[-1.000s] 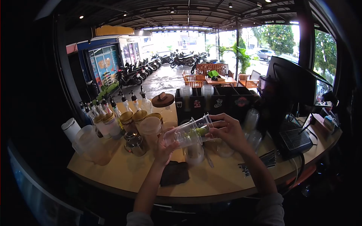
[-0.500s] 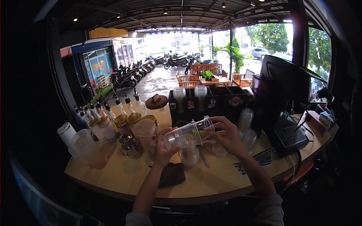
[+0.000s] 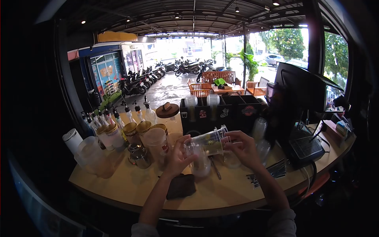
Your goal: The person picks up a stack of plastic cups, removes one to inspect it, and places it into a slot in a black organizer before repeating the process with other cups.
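Clear plastic cups [image 3: 209, 144], nested together, lie nearly sideways between my two hands above the counter. My left hand [image 3: 179, 156] has its fingers and thumb closed round the left end. At the right end, by the rims, my right hand [image 3: 241, 148] grips with thumb and fingers. A yellowish print shows on the cup wall. Just below them a clear container [image 3: 200, 169] stands on the counter, partly covered by the cups. A dark folded cloth [image 3: 181, 187] lies in front of it, and a slim metal utensil [image 3: 216, 170] to its right.
On the left stand a large clear pitcher [image 3: 90, 156], a metal pot [image 3: 139, 156], gold-lidded jars [image 3: 129, 130] and pump bottles [image 3: 138, 112]. A black organizer [image 3: 237, 112] with stacked cups is behind my hands. Wrapped straws [image 3: 276, 169] and a drip tray [image 3: 306, 142] sit right on the counter [image 3: 146, 195].
The cups and my hands have shifted slightly right and down in view, with the printed part now nearer the middle. The whole scene has moved a little as my head turned.
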Motion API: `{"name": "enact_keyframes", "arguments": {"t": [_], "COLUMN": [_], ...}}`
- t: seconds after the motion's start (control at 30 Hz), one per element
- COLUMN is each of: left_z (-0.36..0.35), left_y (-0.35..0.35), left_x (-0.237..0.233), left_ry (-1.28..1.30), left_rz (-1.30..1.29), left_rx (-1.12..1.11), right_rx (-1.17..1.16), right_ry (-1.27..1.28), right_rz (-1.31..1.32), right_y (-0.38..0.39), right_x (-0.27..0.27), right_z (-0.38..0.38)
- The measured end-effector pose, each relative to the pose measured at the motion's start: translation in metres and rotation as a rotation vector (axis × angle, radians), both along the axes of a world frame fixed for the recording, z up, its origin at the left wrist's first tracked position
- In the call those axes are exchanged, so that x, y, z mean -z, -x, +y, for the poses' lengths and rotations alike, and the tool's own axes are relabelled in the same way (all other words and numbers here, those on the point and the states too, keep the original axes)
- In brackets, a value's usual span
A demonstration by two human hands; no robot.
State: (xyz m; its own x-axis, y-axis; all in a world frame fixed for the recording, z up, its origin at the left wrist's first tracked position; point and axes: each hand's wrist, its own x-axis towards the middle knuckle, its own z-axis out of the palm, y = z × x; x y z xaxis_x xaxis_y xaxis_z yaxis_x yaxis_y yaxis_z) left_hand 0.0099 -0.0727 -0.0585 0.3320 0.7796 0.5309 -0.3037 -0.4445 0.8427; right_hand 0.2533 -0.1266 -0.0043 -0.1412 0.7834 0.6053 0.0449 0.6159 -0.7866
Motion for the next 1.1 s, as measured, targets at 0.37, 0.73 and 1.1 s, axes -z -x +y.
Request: {"name": "enact_keyframes", "arguments": {"t": [0.37, 0.73, 1.1], "left_z": [-0.003, 0.005, -0.001], "left_y": [0.001, 0.004, -0.001], "left_x": [-0.004, 0.008, 0.005], "left_ry": [-0.177, -0.208, -0.236], "left_rz": [0.098, -0.037, 0.079], "left_rx": [-0.018, 0.111, 0.021], "right_rx": [-0.039, -0.064, -0.062], "right_ry": [0.126, 0.124, 0.070], "right_rz": [0.072, 0.027, -0.045], "right_y": [0.004, 0.006, 0.014], "right_x": [-0.005, -0.009, -0.001], "right_z": [0.003, -0.004, -0.005]}}
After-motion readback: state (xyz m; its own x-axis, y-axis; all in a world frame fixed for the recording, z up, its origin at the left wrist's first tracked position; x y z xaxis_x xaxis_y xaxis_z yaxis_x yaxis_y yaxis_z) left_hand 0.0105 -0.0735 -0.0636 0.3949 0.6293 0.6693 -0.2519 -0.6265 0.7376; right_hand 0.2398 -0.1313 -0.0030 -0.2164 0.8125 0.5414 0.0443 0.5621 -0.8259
